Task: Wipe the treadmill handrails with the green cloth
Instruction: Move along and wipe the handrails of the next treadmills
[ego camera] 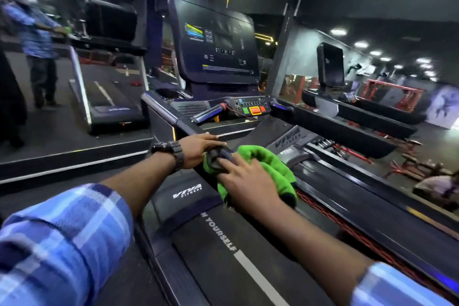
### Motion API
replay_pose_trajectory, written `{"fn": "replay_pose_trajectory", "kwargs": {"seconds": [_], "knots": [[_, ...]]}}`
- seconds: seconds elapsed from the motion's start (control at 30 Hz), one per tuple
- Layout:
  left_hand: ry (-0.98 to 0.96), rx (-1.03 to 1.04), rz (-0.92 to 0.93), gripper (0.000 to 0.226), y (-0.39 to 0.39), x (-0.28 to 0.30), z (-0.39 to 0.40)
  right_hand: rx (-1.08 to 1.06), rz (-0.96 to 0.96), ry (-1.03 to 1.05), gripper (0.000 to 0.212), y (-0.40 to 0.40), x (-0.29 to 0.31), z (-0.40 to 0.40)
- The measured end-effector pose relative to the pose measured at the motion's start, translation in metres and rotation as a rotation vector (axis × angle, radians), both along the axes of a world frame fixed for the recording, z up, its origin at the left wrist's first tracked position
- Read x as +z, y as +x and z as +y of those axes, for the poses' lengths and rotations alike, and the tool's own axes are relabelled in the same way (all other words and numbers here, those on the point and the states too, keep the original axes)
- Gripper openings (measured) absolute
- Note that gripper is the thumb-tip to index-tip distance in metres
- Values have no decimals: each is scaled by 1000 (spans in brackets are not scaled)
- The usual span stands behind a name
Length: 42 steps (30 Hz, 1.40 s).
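A black treadmill fills the middle of the view. Its left handrail (162, 110) runs from the console toward me and ends near my hands. My left hand (198, 150), with a dark watch on the wrist, grips the near end of that rail. My right hand (248, 186) presses the bunched green cloth (268, 164) around the rail's end, just behind my left hand. The right handrail (347, 129) stretches away on the far side of the belt, untouched.
The console screen (216, 40) and button panel (252, 105) stand ahead. The belt (231, 256) lies below my arms. A mirror (62, 62) on the left reflects me and the treadmill. Red gym equipment (395, 97) and weights sit at the right.
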<state>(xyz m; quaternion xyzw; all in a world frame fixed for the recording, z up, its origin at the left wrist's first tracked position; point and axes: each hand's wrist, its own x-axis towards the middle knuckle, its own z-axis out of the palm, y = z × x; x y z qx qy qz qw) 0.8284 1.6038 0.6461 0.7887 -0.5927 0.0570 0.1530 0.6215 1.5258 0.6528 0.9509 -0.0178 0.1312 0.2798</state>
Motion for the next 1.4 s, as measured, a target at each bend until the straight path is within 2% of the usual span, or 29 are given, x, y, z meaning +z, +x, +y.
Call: {"fn": "replay_pose_trajectory", "kwargs": {"seconds": [0.07,0.13,0.2,0.27,0.33,0.37,0.43,0.5,0.57,0.63,0.73,0.8,0.9,1.0,1.13,1.27,1.33,1.4], "knots": [[6,-45,3,52,10,0,-5,23,64,-92,29,19,-15,9],[20,-69,-6,43,20,0,-7,62,238,-158,26,18,-32,14],[40,-51,-14,44,30,-2,-9,4,363,-171,30,0,-39,17],[26,-38,-31,56,37,-3,-8,11,331,-141,28,-12,-45,13],[-22,-32,-58,77,46,-6,-6,29,204,-52,15,-12,-40,6],[-43,-16,-53,79,49,-8,-7,21,131,-33,15,-6,-33,5],[-71,0,-2,73,60,-12,-7,-42,29,-23,26,26,-17,10],[-86,-1,63,63,66,-10,-4,-90,14,-27,23,63,-15,16],[-74,47,121,50,74,-5,-1,-79,78,-35,34,96,-26,20],[-63,69,134,46,83,1,1,-77,228,-98,31,101,-49,28],[-109,-4,138,65,86,2,1,-83,485,-189,27,76,-71,31],[-123,-11,132,76,93,-3,0,-60,405,-121,22,65,-73,24],[-94,78,155,51,100,-3,4,6,96,-34,16,83,-59,16],[-115,179,188,49,109,7,3,-23,-103,-31,24,132,-33,21],[-120,226,220,74,121,14,4,-90,67,-72,12,195,-25,32],[-113,217,292,82,125,16,7,64,273,-179,14,179,-48,33],[-113,216,313,80,125,18,8,108,277,-185,18,161,-47,31],[-118,223,340,81,124,19,7,101,160,-149,19,158,-40,31]]}}
